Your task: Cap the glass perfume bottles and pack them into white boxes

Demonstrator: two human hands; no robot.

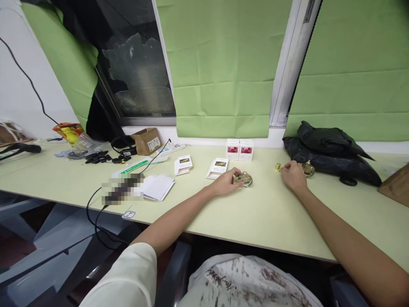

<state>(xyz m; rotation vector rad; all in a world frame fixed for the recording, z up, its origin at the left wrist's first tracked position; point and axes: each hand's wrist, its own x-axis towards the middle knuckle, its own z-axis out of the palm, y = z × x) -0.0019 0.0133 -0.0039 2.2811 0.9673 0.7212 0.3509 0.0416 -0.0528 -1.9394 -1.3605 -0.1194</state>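
A round, flat glass perfume bottle (245, 179) with a gold neck lies on the table, gripped at its left side by the fingers of my left hand (226, 182). My right hand (294, 175) rests farther right with its fingers curled together; what they pinch, if anything, is hidden. Just left of those fingertips sits a small gold cap (277, 167). Beyond the right hand, partly covered by it, is a second round perfume bottle (308, 169). Two opened white cartons with gold pictures, one nearer (217, 168) and one farther left (183, 165), lie left of the hands.
Two white boxes with pink pictures (239, 150) stand at the back. Black plastic bags (329, 153) lie at right, near a brown cardboard box (398, 184). Leftward are folded white papers (159, 187), a brown carton (146, 142), cables and black parts (98, 157).
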